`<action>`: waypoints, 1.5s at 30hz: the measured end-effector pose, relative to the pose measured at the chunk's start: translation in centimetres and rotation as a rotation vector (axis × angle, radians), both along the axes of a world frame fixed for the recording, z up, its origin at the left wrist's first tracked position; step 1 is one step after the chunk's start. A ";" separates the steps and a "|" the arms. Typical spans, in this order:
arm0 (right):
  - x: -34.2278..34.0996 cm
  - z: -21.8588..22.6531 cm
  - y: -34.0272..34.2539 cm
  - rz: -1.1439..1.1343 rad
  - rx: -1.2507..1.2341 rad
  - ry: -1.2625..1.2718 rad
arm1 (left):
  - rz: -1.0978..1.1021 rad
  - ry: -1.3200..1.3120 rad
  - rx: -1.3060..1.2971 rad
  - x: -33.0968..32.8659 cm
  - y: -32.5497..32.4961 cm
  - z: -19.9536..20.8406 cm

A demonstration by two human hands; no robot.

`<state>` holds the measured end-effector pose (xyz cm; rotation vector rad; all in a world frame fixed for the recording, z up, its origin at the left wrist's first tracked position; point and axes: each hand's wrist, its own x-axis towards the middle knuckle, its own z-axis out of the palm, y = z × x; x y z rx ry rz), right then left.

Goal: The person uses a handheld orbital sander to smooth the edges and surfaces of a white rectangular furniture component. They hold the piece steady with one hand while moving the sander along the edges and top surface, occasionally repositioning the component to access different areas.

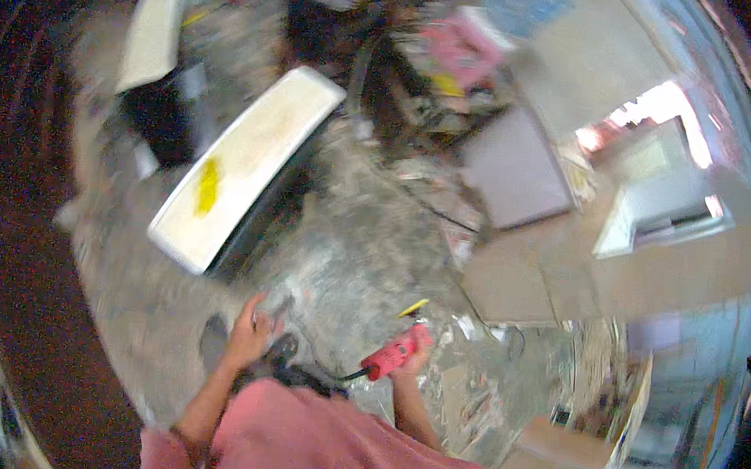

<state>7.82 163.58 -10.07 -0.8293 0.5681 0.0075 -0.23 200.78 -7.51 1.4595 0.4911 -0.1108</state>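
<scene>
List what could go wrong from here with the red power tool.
1. The cord of the red power tool runs close to the feet, so it might snag or trip the person.
2. The right hand looks bare and grips near the yellow disc; a slip could bring skin against it.
3. Loose scraps on the floor to the right could make footing unsteady.

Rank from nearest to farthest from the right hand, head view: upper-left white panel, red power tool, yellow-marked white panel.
1. Red power tool: held in right hand.
2. Yellow-marked white panel: ahead, left.
3. Upper-left white panel: farther ahead, left.
</scene>
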 end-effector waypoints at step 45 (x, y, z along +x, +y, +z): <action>16.7 -15.5 8.3 1.228 -0.544 0.351 | 1.344 -0.395 0.252 7.9 12.2 -27.5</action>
